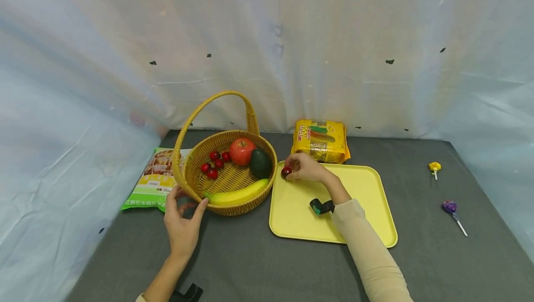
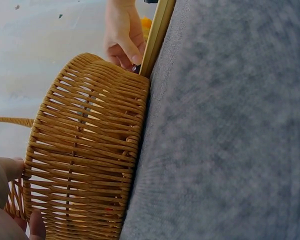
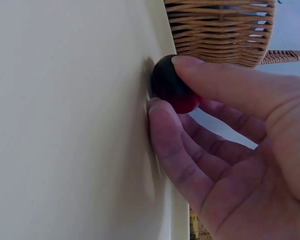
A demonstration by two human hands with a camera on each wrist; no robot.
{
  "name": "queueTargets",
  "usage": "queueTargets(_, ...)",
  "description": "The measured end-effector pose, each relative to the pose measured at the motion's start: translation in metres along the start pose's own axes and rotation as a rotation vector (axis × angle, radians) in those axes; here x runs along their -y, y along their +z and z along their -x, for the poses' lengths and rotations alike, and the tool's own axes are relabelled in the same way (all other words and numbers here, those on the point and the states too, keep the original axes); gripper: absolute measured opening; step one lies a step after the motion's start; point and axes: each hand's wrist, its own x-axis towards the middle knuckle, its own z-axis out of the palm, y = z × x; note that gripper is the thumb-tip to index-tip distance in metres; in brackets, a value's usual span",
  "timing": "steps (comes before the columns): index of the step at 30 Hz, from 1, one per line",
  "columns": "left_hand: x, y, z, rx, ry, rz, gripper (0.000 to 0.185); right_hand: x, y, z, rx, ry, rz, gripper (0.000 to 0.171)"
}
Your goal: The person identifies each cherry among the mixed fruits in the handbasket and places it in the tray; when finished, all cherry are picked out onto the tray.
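Observation:
Over the left end of the yellow tray (image 1: 333, 228), my right hand (image 1: 308, 168) pinches a dark red cherry (image 3: 175, 85) between thumb and fingertips; the right wrist view shows it close to the tray surface. With thumb and fingers my left hand (image 1: 182, 222) holds the near left rim of the wicker basket (image 1: 239, 209), just below where its handle (image 1: 183, 130) joins. Inside the basket lie several red cherries (image 1: 212, 173), a red apple (image 1: 242, 151), a dark green avocado (image 1: 260, 163) and a banana (image 1: 239, 194).
A yellow snack package (image 1: 320, 140) stands behind the tray. Left of the basket lies a green and white food bag (image 1: 152, 181), partly hidden. Yellow (image 1: 435, 167) and purple (image 1: 450, 208) lollipops lie on the dark grey table (image 1: 417, 269) at the right. A pale curtain hangs behind.

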Motion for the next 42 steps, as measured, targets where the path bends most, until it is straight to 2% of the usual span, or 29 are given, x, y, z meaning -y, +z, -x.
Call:
queueTargets(4, -0.001, 0.001, 0.000, 0.004, -0.014, 0.000, 0.064, 0.008, -0.004, 0.003, -0.039, 0.008, 0.065, 0.035)
queueTargets(7, -0.001, 0.000, 0.001, 0.006, -0.024, 0.003, 0.064, 0.022, -0.007, 0.002, -0.130, 0.004, 0.068, 0.032)
queueTargets(11, 0.007, 0.000, 0.003, 0.009, -0.033, 0.023, 0.066, 0.053, -0.008, -0.011, -0.252, -0.055, -0.030, 0.023)
queueTargets(14, 0.021, 0.000, 0.005, 0.013, -0.041, 0.038, 0.068, 0.081, -0.005, -0.028, -0.259, -0.133, -0.086, 0.021)
queueTargets(17, 0.033, -0.001, 0.007, 0.016, -0.042, 0.048, 0.071, 0.107, 0.003, -0.049, -0.144, -0.204, -0.066, 0.022)
queueTargets(20, 0.038, -0.003, 0.008, 0.013, -0.032, 0.054, 0.072, 0.127, 0.017, -0.074, 0.066, -0.243, -0.007, 0.027)
queueTargets(23, 0.040, -0.004, 0.008, 0.017, -0.026, 0.055, 0.072, 0.138, 0.036, -0.097, 0.280, -0.235, 0.018, 0.036)
queueTargets(26, 0.040, -0.005, 0.008, 0.025, -0.038, 0.050, 0.072, 0.143, 0.054, -0.114, 0.400, -0.194, -0.001, 0.043)
queueTargets(30, 0.024, -0.003, 0.005, 0.030, -0.053, 0.034, 0.069, 0.142, 0.072, -0.129, 0.421, -0.127, -0.053, 0.046)
queueTargets(34, 0.004, -0.001, 0.001, 0.029, -0.030, 0.014, 0.067, 0.134, 0.085, -0.135, 0.426, -0.083, -0.089, 0.046)
queueTargets(42, 0.004, -0.001, 0.001, 0.018, -0.020, -0.016, 0.067, 0.125, 0.095, -0.137, 0.448, -0.066, -0.075, 0.043)
